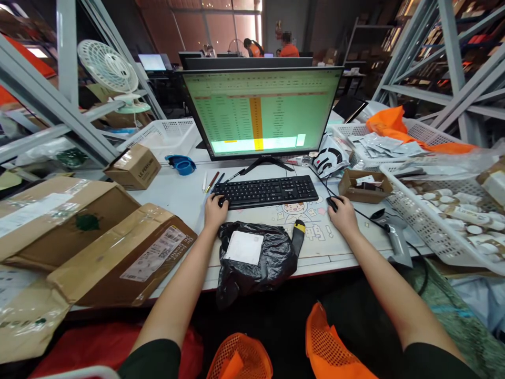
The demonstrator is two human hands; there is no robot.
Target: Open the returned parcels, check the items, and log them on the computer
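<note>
My left hand (215, 210) rests at the left end of the black keyboard (272, 191), its fingers over the keys and gripping nothing. On the desk's right side, my right hand (344, 215) is closed over a black computer mouse (332, 204). Between my forearms lies a black plastic bag (272, 255) with a white label (244, 247) on top. A yellow-and-black box cutter (299, 237) leans against the bag's right side. Behind the keyboard stands a monitor (221, 123) showing a spreadsheet with an orange column.
Cardboard boxes (118, 263) crowd the left side. At right are a grey barcode scanner (397, 239), a small open carton (365, 195) and a white basket (437, 237) of rolls and bottles. A blue tape dispenser (181, 165) and several pens sit near the monitor. Metal frames flank the desk.
</note>
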